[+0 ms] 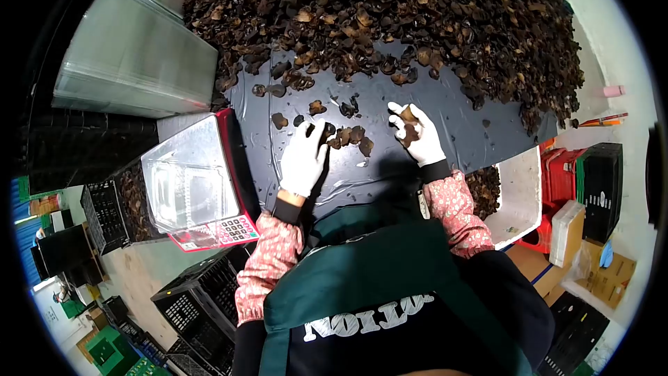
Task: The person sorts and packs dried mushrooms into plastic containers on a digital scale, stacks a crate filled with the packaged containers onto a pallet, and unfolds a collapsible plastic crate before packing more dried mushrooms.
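Dark brown, curled pieces that look like wood ear mushrooms lie on a table covered in dark plastic sheet [257,139]. My right hand [430,145], in a white glove, is closed around a brown wood ear mushroom [409,127], held palm-side up over the sheet. Also white-gloved, my left hand [303,160] reaches down with bent fingers, a small black wood ear mushroom [329,128] between thumb and forefinger. Between the hands sits a little cluster of mushrooms [355,136]. Just beyond are a dark shrivelled piece [349,105] and a brown one [317,107].
A large mushroom heap [390,14] fills the table's far side. To the left stand a red scale [233,226] with a clear plastic tray [191,174], and stacked clear containers [132,56]. A white foam box [518,198] with mushrooms is at right; black crates [202,299] sit lower left.
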The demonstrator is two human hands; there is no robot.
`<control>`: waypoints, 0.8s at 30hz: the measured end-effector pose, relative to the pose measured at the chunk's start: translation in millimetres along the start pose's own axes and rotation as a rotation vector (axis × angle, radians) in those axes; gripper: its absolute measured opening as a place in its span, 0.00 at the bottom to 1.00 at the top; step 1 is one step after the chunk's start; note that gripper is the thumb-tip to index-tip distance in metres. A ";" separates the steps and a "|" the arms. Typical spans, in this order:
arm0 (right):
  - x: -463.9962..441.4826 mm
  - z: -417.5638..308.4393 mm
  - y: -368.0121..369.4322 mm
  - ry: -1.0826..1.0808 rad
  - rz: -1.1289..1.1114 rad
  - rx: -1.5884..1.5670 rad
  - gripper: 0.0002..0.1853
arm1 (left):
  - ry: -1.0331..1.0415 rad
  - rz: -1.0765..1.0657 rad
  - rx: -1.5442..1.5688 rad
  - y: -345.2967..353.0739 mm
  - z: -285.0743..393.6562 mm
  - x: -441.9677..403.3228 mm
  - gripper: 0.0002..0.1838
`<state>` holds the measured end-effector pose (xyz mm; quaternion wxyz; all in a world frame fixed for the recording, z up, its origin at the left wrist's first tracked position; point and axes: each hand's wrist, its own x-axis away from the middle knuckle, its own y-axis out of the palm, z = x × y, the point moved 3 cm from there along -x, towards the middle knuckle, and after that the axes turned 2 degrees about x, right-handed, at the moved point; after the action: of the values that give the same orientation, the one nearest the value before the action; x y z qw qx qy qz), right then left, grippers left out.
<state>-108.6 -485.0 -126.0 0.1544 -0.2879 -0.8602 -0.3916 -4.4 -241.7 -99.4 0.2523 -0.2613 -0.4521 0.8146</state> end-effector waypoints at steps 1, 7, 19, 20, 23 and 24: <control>1.3 -1.7 -1.0 0.049 0.009 -0.106 0.15 | -0.022 -0.079 -0.045 8.8 -1.0 -3.6 0.26; 3.4 -2.7 -8.7 -0.013 -0.199 0.243 0.15 | -0.091 -0.126 0.046 30.0 -17.7 -11.6 0.14; 12.0 42.4 52.8 -1.136 -0.107 1.466 0.08 | -0.545 0.262 1.021 6.8 -28.8 21.4 0.11; 10.0 36.4 52.1 -1.096 -0.060 1.465 0.07 | -0.641 0.236 1.239 2.7 -31.1 23.1 0.12; 7.0 12.9 41.5 -1.178 -0.197 1.554 0.10 | -0.595 0.310 1.895 6.5 -44.5 26.5 0.17; 6.1 5.9 30.6 -1.030 -0.181 1.456 0.12 | -0.603 0.313 2.078 8.3 -44.6 26.9 0.19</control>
<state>-94.8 -462.1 -108.9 -0.1378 -0.1897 -0.8777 0.4180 3.5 -201.2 -132.1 0.1224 0.2350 0.4513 0.8521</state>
